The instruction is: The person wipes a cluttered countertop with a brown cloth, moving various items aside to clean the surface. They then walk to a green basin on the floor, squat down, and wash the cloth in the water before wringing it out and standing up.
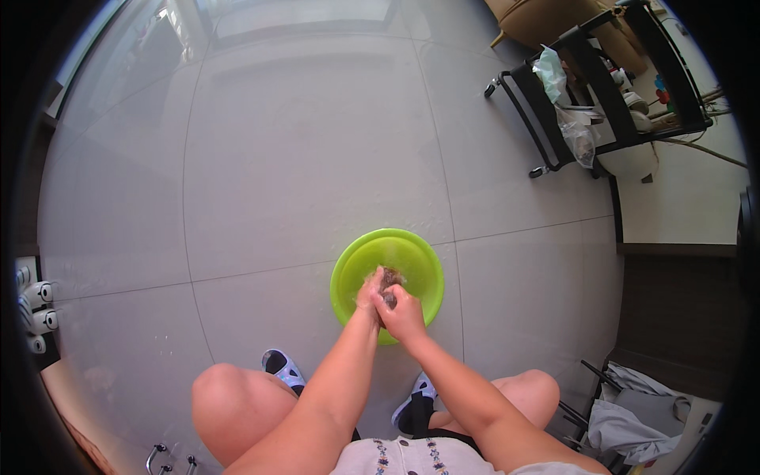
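Observation:
A lime-green plastic basin point(346, 261) stands on the floor in front of me, between my feet. Over it, my two hands are close together around a wet, dark brown item point(390, 279), too small and covered to identify. My left hand point(368, 291) presses along its left side with the fingers pointing away from me. From the right, my right hand point(405, 312) grips the near part with curled fingers. Both hands look wet, and the item's lower part is hidden by them.
Grey floor tiles point(314, 148) bear water droplets around the basin. A black wheeled cart point(534, 113) with plastic bags and bottles stands at the upper right, by a tan chair point(546, 21). Folded grey fabric point(629, 424) lies at the lower right. My patterned clogs point(285, 368) flank the basin.

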`<act>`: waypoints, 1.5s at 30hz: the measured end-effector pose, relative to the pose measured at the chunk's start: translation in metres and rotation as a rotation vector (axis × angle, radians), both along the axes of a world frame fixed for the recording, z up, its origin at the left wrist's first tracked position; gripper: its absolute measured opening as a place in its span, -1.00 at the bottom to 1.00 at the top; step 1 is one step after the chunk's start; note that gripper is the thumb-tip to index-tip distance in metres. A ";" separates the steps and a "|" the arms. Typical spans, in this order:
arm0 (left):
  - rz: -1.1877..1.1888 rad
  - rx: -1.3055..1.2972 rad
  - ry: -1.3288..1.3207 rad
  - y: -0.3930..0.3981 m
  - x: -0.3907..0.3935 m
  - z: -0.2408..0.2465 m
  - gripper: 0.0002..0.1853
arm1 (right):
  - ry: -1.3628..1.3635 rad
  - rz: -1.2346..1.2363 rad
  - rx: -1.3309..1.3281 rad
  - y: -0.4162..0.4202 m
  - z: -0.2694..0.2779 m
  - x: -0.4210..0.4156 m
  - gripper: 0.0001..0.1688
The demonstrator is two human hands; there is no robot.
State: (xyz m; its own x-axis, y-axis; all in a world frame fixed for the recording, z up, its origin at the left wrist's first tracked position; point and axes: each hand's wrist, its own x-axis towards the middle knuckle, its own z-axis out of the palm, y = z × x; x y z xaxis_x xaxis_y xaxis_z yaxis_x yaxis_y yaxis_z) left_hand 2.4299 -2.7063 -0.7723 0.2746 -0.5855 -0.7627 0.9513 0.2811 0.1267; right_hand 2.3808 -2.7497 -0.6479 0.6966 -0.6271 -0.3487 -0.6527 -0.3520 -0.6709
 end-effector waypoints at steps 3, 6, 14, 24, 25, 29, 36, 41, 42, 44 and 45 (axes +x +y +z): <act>0.014 0.048 0.051 0.007 0.005 0.002 -0.62 | 0.063 -0.013 -0.049 -0.003 -0.018 0.010 -0.56; 0.065 0.225 0.063 -0.008 0.006 0.053 -0.63 | 0.008 -0.077 0.086 -0.028 -0.054 -0.005 -0.65; -0.071 0.374 -0.452 0.004 0.025 0.002 -0.38 | 0.158 -0.001 0.190 -0.065 -0.087 -0.037 -0.51; 0.000 0.381 -0.480 0.024 0.003 0.007 -0.61 | 0.235 0.190 -0.088 -0.040 -0.094 -0.011 -0.69; 0.030 0.450 -0.476 0.025 -0.001 0.005 -0.64 | 0.165 0.075 0.089 -0.045 -0.108 -0.016 -0.72; -0.186 0.900 -0.759 0.016 -0.010 0.011 -0.53 | 0.045 -0.389 0.683 -0.048 -0.118 -0.020 -0.76; -0.210 0.821 -0.834 0.020 -0.014 -0.013 -0.48 | -0.039 -0.383 0.260 -0.071 -0.111 -0.028 -0.57; -0.316 0.907 -1.110 0.031 -0.014 0.001 -0.60 | 0.050 0.387 -0.460 -0.038 -0.069 -0.015 -0.52; -0.405 0.941 -1.188 0.034 -0.017 -0.002 -0.57 | 0.102 0.362 -0.432 -0.034 -0.072 -0.014 -0.52; -0.606 1.014 -1.245 0.035 -0.020 -0.003 -0.51 | 0.210 0.226 -0.365 -0.034 -0.090 -0.012 -0.51; -0.720 1.049 -1.225 0.031 -0.022 -0.001 -0.47 | 0.266 0.109 -0.326 -0.037 -0.108 -0.014 -0.51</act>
